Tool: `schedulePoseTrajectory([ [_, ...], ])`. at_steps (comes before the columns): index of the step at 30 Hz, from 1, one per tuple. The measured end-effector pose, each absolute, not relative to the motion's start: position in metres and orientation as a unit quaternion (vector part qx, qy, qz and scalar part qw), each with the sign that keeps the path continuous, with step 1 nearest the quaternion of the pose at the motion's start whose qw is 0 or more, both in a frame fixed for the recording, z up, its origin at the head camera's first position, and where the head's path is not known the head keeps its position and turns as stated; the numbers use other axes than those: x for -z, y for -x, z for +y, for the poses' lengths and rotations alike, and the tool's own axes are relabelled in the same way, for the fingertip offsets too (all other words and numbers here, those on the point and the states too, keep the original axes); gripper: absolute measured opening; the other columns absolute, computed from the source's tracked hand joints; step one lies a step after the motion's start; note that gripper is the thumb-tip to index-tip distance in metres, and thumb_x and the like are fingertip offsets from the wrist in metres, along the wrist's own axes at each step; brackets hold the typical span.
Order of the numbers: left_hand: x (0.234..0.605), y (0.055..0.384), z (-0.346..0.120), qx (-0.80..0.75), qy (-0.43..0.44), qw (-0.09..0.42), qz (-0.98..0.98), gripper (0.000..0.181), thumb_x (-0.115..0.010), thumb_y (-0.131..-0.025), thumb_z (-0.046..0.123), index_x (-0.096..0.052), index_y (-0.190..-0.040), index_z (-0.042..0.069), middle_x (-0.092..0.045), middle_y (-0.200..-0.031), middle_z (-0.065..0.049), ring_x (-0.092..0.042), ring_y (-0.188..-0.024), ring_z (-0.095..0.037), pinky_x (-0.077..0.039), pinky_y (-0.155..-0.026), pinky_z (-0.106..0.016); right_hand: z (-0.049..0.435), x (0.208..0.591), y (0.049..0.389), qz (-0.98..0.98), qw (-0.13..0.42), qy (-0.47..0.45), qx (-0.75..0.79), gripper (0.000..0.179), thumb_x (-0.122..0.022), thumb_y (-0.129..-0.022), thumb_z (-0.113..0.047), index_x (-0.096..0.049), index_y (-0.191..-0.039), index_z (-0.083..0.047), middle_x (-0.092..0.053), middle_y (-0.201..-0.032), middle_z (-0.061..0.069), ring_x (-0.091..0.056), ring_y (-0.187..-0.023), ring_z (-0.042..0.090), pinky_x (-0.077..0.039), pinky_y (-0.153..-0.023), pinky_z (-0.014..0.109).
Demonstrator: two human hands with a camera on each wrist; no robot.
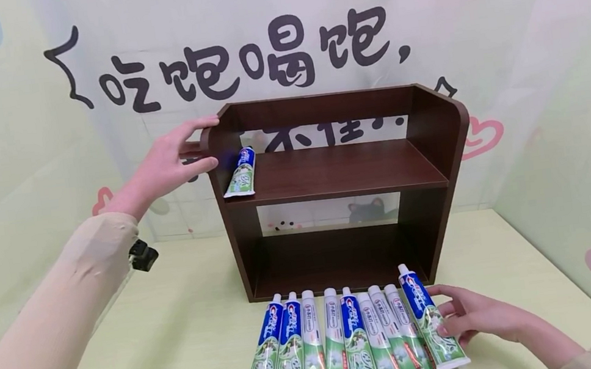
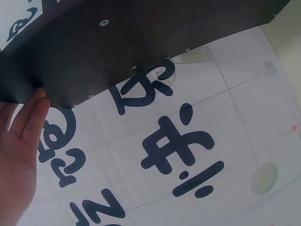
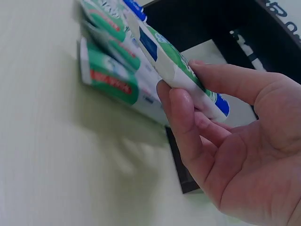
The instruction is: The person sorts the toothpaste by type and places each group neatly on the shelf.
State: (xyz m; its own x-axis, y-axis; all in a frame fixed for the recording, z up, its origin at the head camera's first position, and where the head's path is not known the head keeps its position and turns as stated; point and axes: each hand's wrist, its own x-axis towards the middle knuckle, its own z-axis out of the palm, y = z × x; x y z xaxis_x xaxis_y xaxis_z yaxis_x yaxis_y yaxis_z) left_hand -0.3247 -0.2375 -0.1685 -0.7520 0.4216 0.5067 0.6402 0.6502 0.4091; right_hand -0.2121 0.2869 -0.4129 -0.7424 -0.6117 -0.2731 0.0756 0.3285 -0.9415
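Note:
My right hand pinches a blue, green and white toothpaste tube at the right end of a row of tubes. In the right wrist view the thumb and fingers clasp the tube along its sides, raised off the tabletop. My left hand touches the left side panel of a dark brown two-tier shelf, its fingers fairly straight. The left wrist view has those fingertips against the panel's outer face. Another blue-and-green toothpaste tube leans inside the upper tier, at the left.
Several toothpaste tubes lie side by side before the shelf, some blue-and-green like this tube, others white-and-green like this tube. They stretch across the pale table. A printed backdrop stands close behind the shelf.

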Motion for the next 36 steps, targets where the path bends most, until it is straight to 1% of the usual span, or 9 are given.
schedulePoseTrajectory([
  [2, 0.168, 0.325, -0.237, 0.296, 0.299, 0.186, -0.888, 0.063, -0.07, -0.092, 0.019, -0.042, -0.149, 0.021, -0.04, -0.157, 0.004, -0.063, -0.123, -0.036, -0.046, -0.092, -0.003, 0.285, 0.406, 0.211, 0.747, 0.308, 0.189, 0.559, 0.084, -0.062, -0.095, -0.014, -0.004, -0.152, 0.007, -0.067, -0.122, 0.011, -0.069, -0.092, 0.019, -0.059, -0.065, 0.027],
  [4, 0.168, 0.325, -0.237, 0.295, 0.299, 0.186, -0.888, 0.063, -0.07, -0.092, 0.019, -0.042, -0.149, 0.021, -0.04, -0.158, 0.004, -0.063, -0.123, -0.036, -0.046, -0.093, -0.004, 0.282, 0.4, 0.209, 0.74, 0.303, 0.2, 0.566, 0.085, -0.062, -0.095, -0.011, -0.002, -0.151, 0.007, -0.067, -0.121, 0.009, -0.069, -0.091, 0.017, -0.06, -0.066, 0.028],
  [8, 0.169, 0.326, -0.238, 0.291, 0.301, 0.188, -0.888, 0.063, -0.07, -0.092, 0.019, -0.042, -0.149, 0.021, -0.04, -0.157, 0.004, -0.063, -0.122, -0.036, -0.046, -0.093, -0.004, 0.277, 0.39, 0.206, 0.732, 0.295, 0.214, 0.575, 0.084, -0.061, -0.095, -0.008, 0.0, -0.152, 0.007, -0.067, -0.118, 0.008, -0.069, -0.091, 0.015, -0.061, -0.067, 0.029],
  [13, 0.17, 0.327, -0.238, 0.289, 0.305, 0.193, -0.887, 0.063, -0.07, -0.092, 0.018, -0.043, -0.149, 0.021, -0.041, -0.157, 0.003, -0.063, -0.121, -0.037, -0.046, -0.094, -0.003, 0.267, 0.376, 0.205, 0.733, 0.281, 0.227, 0.576, 0.084, -0.062, -0.095, -0.007, -0.002, -0.152, 0.004, -0.067, -0.122, 0.009, -0.07, -0.095, 0.016, -0.062, -0.068, 0.033],
  [21, 0.169, 0.326, -0.237, 0.289, 0.299, 0.19, -0.89, 0.063, -0.069, -0.092, 0.019, -0.043, -0.149, 0.023, -0.04, -0.158, 0.005, -0.063, -0.123, -0.036, -0.048, -0.096, -0.008, 0.251, 0.351, 0.202, 0.765, 0.243, 0.24, 0.547, 0.085, -0.065, -0.093, -0.01, -0.007, -0.153, -0.001, -0.064, -0.125, 0.015, -0.067, -0.099, 0.016, -0.063, -0.073, 0.039],
  [26, 0.17, 0.327, -0.238, 0.293, 0.305, 0.193, -0.885, 0.063, -0.07, -0.092, 0.018, -0.043, -0.149, 0.021, -0.041, -0.157, 0.004, -0.064, -0.121, -0.037, -0.046, -0.094, -0.004, 0.239, 0.335, 0.202, 0.782, 0.227, 0.237, 0.53, 0.083, -0.067, -0.092, -0.013, -0.011, -0.153, -0.007, -0.063, -0.127, 0.015, -0.066, -0.104, 0.018, -0.063, -0.076, 0.042],
  [30, 0.17, 0.327, -0.238, 0.299, 0.311, 0.196, -0.881, 0.063, -0.069, -0.091, 0.016, -0.043, -0.148, 0.02, -0.041, -0.157, 0.001, -0.064, -0.12, -0.039, -0.045, -0.093, -0.002, 0.231, 0.323, 0.203, 0.782, 0.21, 0.249, 0.531, 0.083, -0.068, -0.092, -0.013, -0.013, -0.153, -0.008, -0.064, -0.123, 0.017, -0.067, -0.102, 0.02, -0.063, -0.075, 0.043],
  [36, 0.17, 0.326, -0.238, 0.294, 0.309, 0.197, -0.883, 0.063, -0.07, -0.091, 0.017, -0.043, -0.148, 0.02, -0.041, -0.157, 0.002, -0.064, -0.12, -0.038, -0.045, -0.093, -0.002, 0.219, 0.303, 0.207, 0.775, 0.189, 0.271, 0.538, 0.083, -0.07, -0.091, -0.011, -0.015, -0.153, -0.007, -0.065, -0.121, 0.018, -0.068, -0.099, 0.02, -0.063, -0.073, 0.041],
])
